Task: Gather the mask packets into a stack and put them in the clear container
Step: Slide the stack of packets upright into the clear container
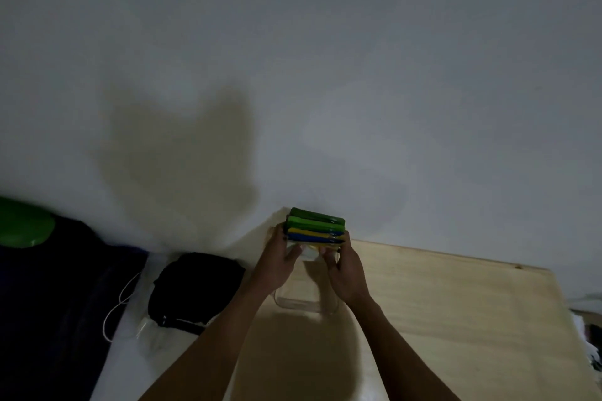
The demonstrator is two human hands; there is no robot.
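A stack of mask packets (315, 226), green on top with yellow and blue below, is held up between both hands above the clear container (306, 301). My left hand (280, 262) grips the stack's left side. My right hand (347, 268) grips its right side. The clear container stands on the wooden board (456, 309), right under my hands; its upper part is hidden behind them. The scene is dim, so the lowest packets are hard to make out.
A black pouch (195, 288) lies left of the board, with a white cable and charger (130, 309) beside it. Dark fabric (55, 303) and a green object (22, 225) fill the far left. A pale wall rises behind. Clutter sits at the right edge (591, 345).
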